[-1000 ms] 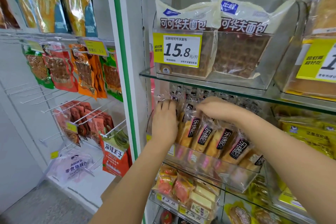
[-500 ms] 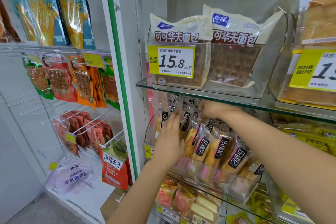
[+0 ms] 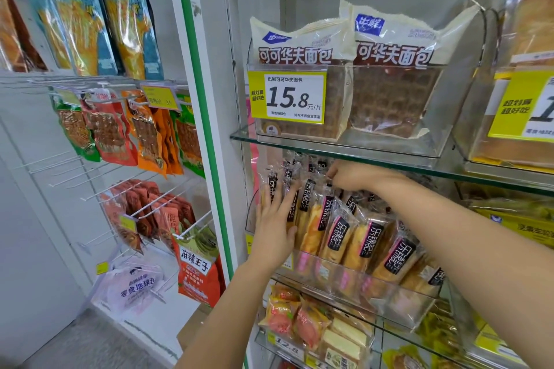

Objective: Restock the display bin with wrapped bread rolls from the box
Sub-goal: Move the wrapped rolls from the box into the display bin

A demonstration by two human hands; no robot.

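Where the wrapped bread rolls (image 3: 338,234) are sitting: standing on end and leaning in rows inside the clear display bin (image 3: 374,293), labels facing outward for shoppers
Left hand (image 3: 274,225): fingers spread flat, pressing the leftmost rolls, likely bracing the row upright
Right hand (image 3: 353,177): curling over the back row, pinching a wrapper top, probably seating it
Glass shelf (image 3: 359,156): lying close above, forcing a low reach
Waffle bread bags (image 3: 389,78): sitting on that shelf, well apart from both hands

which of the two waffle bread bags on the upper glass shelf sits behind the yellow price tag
The left bag: the 15.8 price tag covers its lower front, while the right bag shows its waffle uncovered.
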